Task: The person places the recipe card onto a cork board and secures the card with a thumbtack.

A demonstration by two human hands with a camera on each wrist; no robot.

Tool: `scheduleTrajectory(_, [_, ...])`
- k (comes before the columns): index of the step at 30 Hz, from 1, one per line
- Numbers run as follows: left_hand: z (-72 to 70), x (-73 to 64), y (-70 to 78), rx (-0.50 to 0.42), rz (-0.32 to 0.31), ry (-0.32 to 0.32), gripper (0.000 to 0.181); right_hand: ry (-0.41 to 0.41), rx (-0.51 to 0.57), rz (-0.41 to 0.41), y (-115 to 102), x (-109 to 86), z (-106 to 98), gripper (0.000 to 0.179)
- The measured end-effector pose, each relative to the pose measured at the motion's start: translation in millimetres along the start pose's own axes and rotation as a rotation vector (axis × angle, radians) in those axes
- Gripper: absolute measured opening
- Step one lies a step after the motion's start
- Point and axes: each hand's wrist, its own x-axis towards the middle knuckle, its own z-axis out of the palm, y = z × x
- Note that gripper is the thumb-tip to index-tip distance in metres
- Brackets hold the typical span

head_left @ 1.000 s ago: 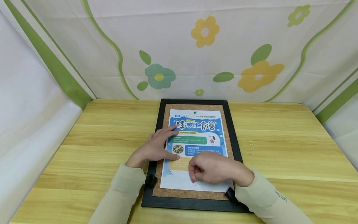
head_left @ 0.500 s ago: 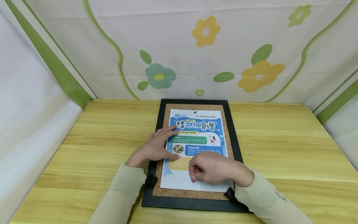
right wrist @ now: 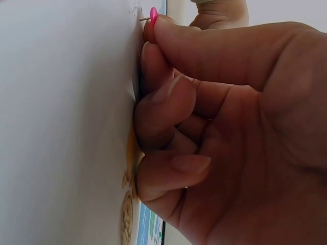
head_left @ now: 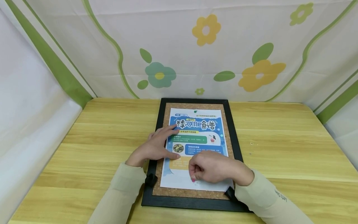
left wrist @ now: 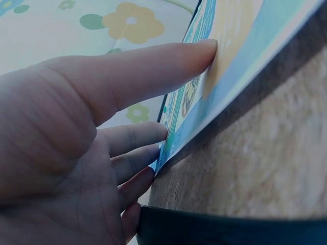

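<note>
A printed poster (head_left: pixel 181 183) in blue, white and orange lies on a cork board (head_left: pixel 165 192) with a black frame. My left hand (head_left: pixel 156 145) rests across the board's left side, its fairly straight fingertips and thumb touching the poster. Between right thumb and index finger I pinch a pink pushpin (right wrist: pixel 154 15) over the poster's white lower margin. Its metal point shows in the right wrist view, directed at the paper; whether it touches is hard to tell. The other fingers of my right hand (head_left: pixel 213 168) are curled with their knuckles against the sheet. A green pushpin (head_left: pixel 195 111) sits at the poster's top edge.
The board lies on a wood-grain table (head_left: pixel 279 149), its far end close to a flowered white curtain (head_left: pixel 181 46). Black straps (head_left: pixel 151 179) show near both wrists. A small ring-like mark (head_left: pixel 251 143) is on the table to the right.
</note>
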Motion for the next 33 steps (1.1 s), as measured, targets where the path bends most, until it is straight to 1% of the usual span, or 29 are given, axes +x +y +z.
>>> scheduleTrajectory(5, [-0.3, -0.2, 0.2, 0.004, 0.001, -0.001, 0.093, -0.001, -0.001, 0.004, 0.7, 0.5, -0.6, 0.023])
scheduleTrajectory(15, [-0.3, -0.2, 0.3, -0.002, 0.003, 0.002, 0.093, 0.009, -0.025, -0.021, 2.9, 1.1, -0.5, 0.021])
scheduleTrajectory(33, [-0.4, -0.4, 0.6, -0.005, 0.009, 0.006, 0.093, 0.002, -0.029, -0.011, 2.8, 2.6, -1.0, 0.023])
